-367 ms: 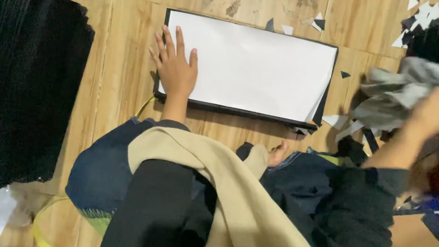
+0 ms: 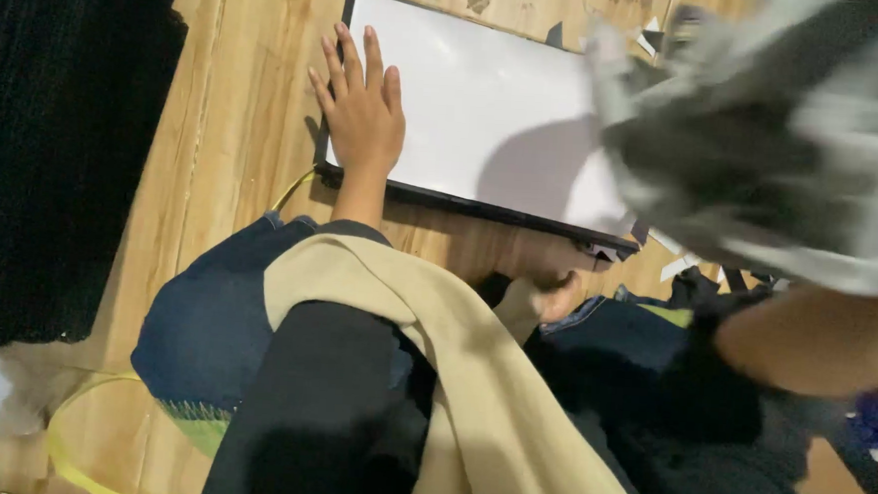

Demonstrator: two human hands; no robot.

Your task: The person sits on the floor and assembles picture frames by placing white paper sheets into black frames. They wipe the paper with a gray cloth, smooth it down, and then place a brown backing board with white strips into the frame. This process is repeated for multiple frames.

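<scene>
While the white board lies flat on the wooden floor, its left edge is covered by the left hand, and its near edge has a thin black border that runs toward the person's knees. Left of the board there is a strip of bare floor, and after it a black ribbed cloth closes that side. The far edge of the board is near the top of the view, with small paper scraps just beyond its right corner. On the right, a grey cloth hangs over the board's right part and throws a shadow on it, so little free room is left there. Compared with the earlier view, the grey cloth was off to the right side of the board, well apart from it; now it is above the right corner and looks much bigger and blurred. The left hand has stayed at the same place on the board. This hand is flat, fingers stretched and a little spread, pressing on the board without gripping. The right hand is hidden behind the grey cloth; only the right forearm shows under it, so I cannot tell for sure how the hand holds it.
</scene>
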